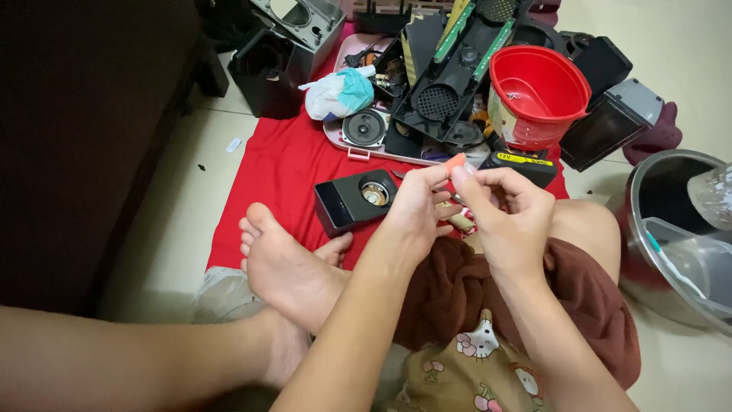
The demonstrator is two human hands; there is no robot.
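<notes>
A red cloth [282, 164] is spread on the pale tiled floor [171, 221], w/ speaker parts and a red bucket [537, 95] heaped beyond. A small orange piece [455, 161] is pinched between left hand [415, 210] & right hand [507, 217], held together above the lap.

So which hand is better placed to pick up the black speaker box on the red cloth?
Probably the left hand: it is right beside the black speaker box. The right hand is farther away and pinches a small orange piece.
</notes>
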